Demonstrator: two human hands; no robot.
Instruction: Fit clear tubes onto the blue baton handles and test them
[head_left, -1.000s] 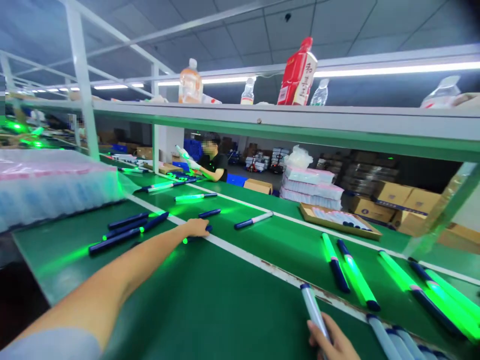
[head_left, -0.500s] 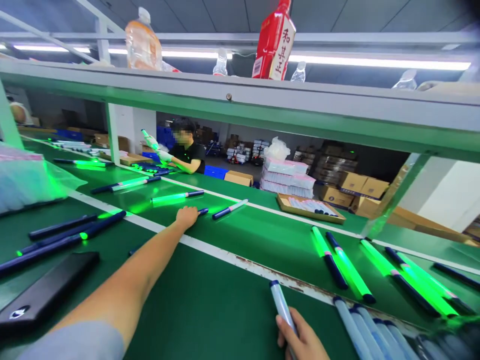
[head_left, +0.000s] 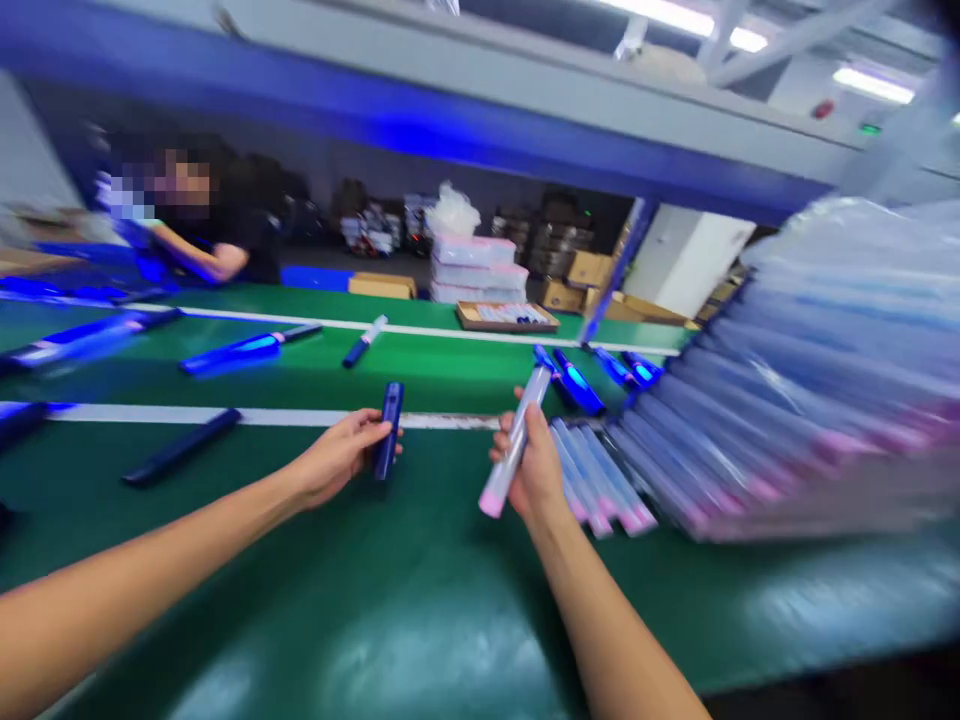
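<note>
My left hand (head_left: 337, 457) is closed round a dark blue light stick handle (head_left: 391, 425), held nearly upright over the green table (head_left: 420, 580). In my right hand (head_left: 541, 468) is a translucent tube (head_left: 516, 445) with a pink end, tilted so that this end points down towards me. The handle and the tube are apart. Just right of my right hand lie several similar loose tubes (head_left: 592, 470), side by side. A dark handle (head_left: 184, 447) rests on the table to the left.
A large plastic-wrapped stack of tubes (head_left: 795, 400) stands on the right. Blue-glowing light sticks (head_left: 232, 352) lie along the middle strip. Beyond them are a cardboard tray (head_left: 480, 320) and a person (head_left: 217, 235) across the table. A shelf beam (head_left: 480, 90) crosses overhead.
My left hand has come back from the far strip with the handle. My right hand has raised its tube. The view has swung right, and the lit sticks have turned from green to blue.
</note>
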